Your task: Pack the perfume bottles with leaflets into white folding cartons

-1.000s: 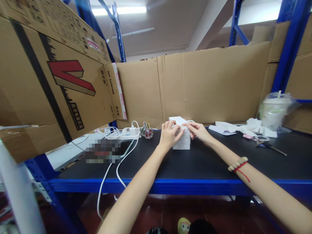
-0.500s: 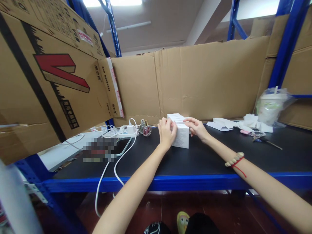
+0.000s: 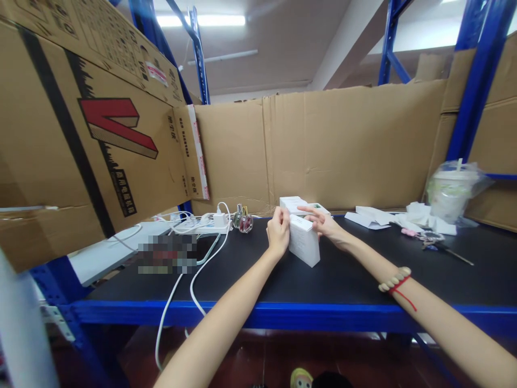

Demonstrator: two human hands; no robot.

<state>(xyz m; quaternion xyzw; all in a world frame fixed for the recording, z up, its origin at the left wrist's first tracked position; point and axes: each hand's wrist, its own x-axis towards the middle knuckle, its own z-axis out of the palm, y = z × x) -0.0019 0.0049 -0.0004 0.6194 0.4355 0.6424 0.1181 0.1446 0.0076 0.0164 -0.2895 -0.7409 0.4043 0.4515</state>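
Observation:
A small white box (image 3: 305, 245) with fine print stands upright on the black tabletop, turned at an angle. My left hand (image 3: 278, 231) has its fingers closed on the left end of this box. On its right side, my right hand (image 3: 326, 226) also grips it, with thumb and fingers near the top edge. Behind the hands are more white boxes (image 3: 290, 201), partly hidden; one lies lower at the right, with a small dark green mark on it.
Two perfume bottles (image 3: 244, 222), a white power strip (image 3: 218, 222) with cables and a phone (image 3: 208, 248) are left of my hands. Crumpled white papers (image 3: 369, 216), keys (image 3: 436, 240) and a bagged cup (image 3: 452, 188) lie right. Cardboard (image 3: 355, 140) walls the back.
The front white box has come away from the boxes behind it, toward me, and turned. The view has tilted up slightly.

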